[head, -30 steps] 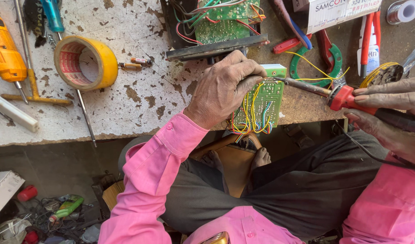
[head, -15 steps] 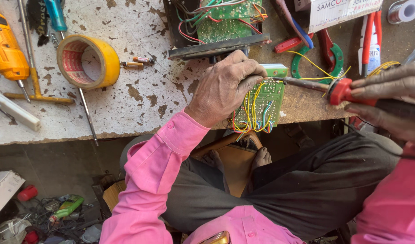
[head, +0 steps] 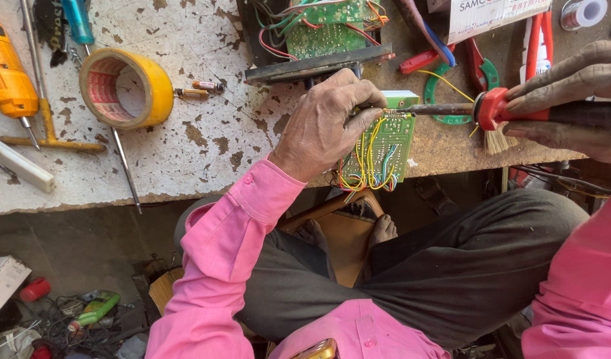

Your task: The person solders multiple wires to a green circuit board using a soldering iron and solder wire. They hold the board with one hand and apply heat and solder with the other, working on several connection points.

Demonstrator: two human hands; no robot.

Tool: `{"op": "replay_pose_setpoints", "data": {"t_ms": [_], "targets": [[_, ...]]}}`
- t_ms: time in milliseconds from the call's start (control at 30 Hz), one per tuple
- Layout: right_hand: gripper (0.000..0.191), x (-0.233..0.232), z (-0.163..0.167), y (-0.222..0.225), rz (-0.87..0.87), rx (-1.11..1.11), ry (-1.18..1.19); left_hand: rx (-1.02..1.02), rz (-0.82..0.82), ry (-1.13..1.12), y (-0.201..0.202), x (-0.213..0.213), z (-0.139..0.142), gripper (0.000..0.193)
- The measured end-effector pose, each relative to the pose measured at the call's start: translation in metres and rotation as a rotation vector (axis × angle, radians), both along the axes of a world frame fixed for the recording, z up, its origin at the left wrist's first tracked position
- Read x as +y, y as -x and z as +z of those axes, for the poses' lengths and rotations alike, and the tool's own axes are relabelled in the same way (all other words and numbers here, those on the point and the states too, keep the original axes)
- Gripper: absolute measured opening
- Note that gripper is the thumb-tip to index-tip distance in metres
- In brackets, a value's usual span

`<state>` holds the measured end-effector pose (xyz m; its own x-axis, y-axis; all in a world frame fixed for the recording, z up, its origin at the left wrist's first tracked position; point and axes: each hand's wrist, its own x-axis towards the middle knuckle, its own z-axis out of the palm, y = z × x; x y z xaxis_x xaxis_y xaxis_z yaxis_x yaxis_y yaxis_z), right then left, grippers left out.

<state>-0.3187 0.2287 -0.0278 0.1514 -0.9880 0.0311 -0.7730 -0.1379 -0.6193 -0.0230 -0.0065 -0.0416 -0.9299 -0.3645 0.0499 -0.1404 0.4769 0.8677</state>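
My left hand (head: 329,119) grips the top of a green circuit board (head: 385,147) with yellow and blue wires, held at the workbench's front edge. My right hand (head: 571,100) holds a soldering iron (head: 491,108) with a red collar and black handle. Its metal tip lies level and touches the board's upper edge beside my left fingers. Pink sleeves cover both arms.
A second green circuit board with coloured wires (head: 322,30) sits in a black frame behind. A yellow tape roll (head: 126,86), an orange drill (head: 9,70) and screwdrivers lie at the left. Red pliers (head: 425,63), a small brush (head: 498,139) and a solder spool (head: 581,12) lie right.
The soldering iron has swung from a slant to level, its tip now at the board's top edge. My right hand rose slightly; my left hand kept its hold.
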Motion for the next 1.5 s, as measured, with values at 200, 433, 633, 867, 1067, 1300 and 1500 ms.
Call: {"op": "replay_pose_setpoints", "data": {"t_ms": [200, 433, 633, 867, 1067, 1300, 1500], "targets": [[0.041, 0.003, -0.007, 0.014, 0.013, -0.162, -0.147, -0.018, -0.019, -0.064, -0.001, -0.004, 0.004, 0.012], [0.04, 0.013, -0.007, 0.007, -0.063, -0.16, -0.154, -0.027, -0.012, -0.066, -0.001, -0.003, 0.003, 0.011], [0.039, 0.007, -0.004, 0.0, -0.102, -0.112, -0.107, -0.045, -0.001, -0.021, 0.0, -0.001, 0.0, 0.01], [0.039, 0.01, -0.003, -0.001, -0.129, -0.078, -0.088, -0.04, 0.004, 0.001, -0.001, -0.001, -0.001, 0.01], [0.039, 0.001, -0.018, 0.001, -0.254, -0.269, -0.458, -0.053, -0.011, 0.005, 0.0, -0.001, -0.001, 0.01], [0.042, 0.006, -0.002, 0.003, -0.099, -0.009, -0.125, -0.056, -0.011, 0.003, -0.002, -0.002, 0.005, 0.016], [0.043, -0.024, -0.003, 0.019, 0.108, 0.0, -0.072, -0.06, -0.032, 0.029, -0.003, -0.005, 0.007, 0.018]]}}
